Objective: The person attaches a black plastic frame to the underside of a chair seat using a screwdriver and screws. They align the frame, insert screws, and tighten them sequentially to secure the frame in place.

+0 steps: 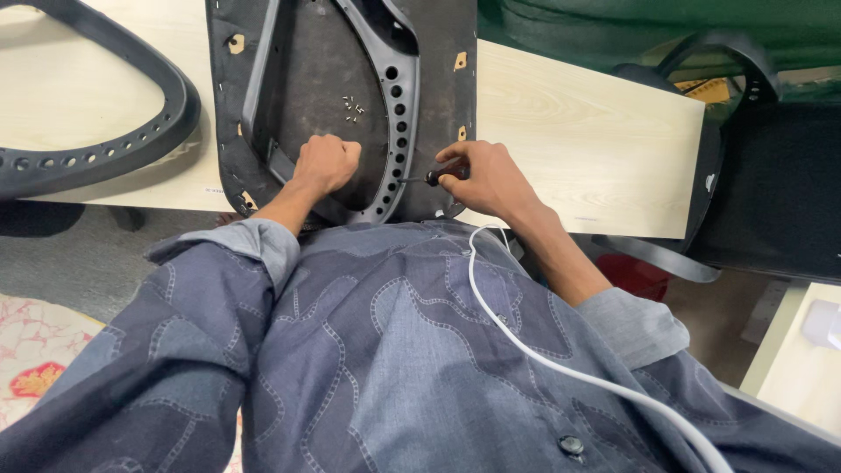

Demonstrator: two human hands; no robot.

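An upturned black chair seat (333,61) lies on a pale wooden table (578,131), with a black plastic frame (399,114) full of holes fixed to it. My left hand (326,164) is closed in a fist and presses on the near end of that frame. My right hand (491,180) grips a dark-handled screwdriver (435,176), its tip pointing left at the frame's lower right edge. Several small silver screws (352,107) lie loose on the seat's underside.
Another black perforated frame piece (114,131) rests on the table at the left. A black chair part (745,149) stands at the right beside the table. A white cable (561,368) runs across my blue shirt. A patterned rug (35,350) lies at lower left.
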